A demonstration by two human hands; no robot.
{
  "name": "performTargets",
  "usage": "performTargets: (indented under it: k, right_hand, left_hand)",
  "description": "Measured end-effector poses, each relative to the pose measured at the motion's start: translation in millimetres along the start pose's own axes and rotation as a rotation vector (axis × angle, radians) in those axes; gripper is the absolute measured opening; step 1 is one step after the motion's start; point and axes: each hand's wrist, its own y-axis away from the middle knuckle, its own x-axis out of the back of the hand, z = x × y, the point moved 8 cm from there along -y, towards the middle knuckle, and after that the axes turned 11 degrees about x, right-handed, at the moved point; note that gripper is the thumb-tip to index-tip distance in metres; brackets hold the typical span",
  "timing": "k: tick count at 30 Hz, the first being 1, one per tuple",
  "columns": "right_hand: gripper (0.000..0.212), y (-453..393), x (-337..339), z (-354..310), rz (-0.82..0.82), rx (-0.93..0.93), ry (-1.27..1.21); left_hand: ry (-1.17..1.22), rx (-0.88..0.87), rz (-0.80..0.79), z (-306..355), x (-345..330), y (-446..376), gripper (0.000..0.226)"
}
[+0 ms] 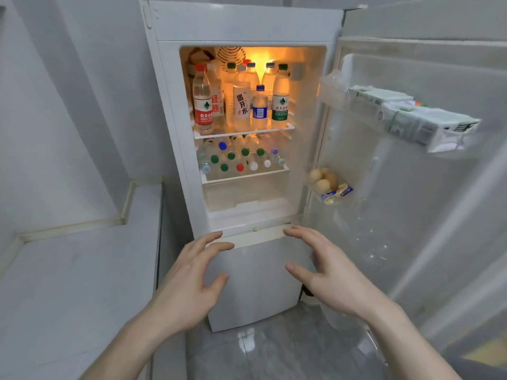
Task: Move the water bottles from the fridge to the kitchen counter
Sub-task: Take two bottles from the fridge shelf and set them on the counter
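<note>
The white fridge (241, 26) stands with its upper door (411, 187) swung wide to the right. Several water bottles stand on the lit top shelf: a red-capped one (202, 100) at the left, a white-labelled one (242, 102), a small blue-capped one (259, 106), a green-capped one (280, 97). More bottles (241, 156) fill the lower shelf, only their caps showing. My left hand (189, 281) and my right hand (326, 267) hover with spread fingers in front of the closed lower door, below the shelves, holding nothing.
The white kitchen counter (68, 283) lies to the left of the fridge. The door's racks hold cartons (406, 116) above and eggs (322, 179) lower down. A clear drawer (244, 193) sits under the shelves. Grey tiled floor lies below.
</note>
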Motion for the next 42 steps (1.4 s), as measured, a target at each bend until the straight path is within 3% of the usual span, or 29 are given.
performTargets:
  k: [14,35,42]
  right_hand:
    - [0.057,-151.9,26.6,43.7,0.032,0.111,-0.089]
    - [0.052,-295.4,54.0,52.8,0.262,0.093,-0.049]
    - [0.053,-355.6,67.8,53.8,0.339,0.082,-0.104]
  left_hand:
    - [-0.022,0.021,0.108,17.1,14.6,-153.9,0.046]
    - [-0.062,-0.165,0.132,24.6,77.9,-352.6,0.046]
    - [-0.036,-0.125,0.15,24.9,99.9,-407.7,0.054]
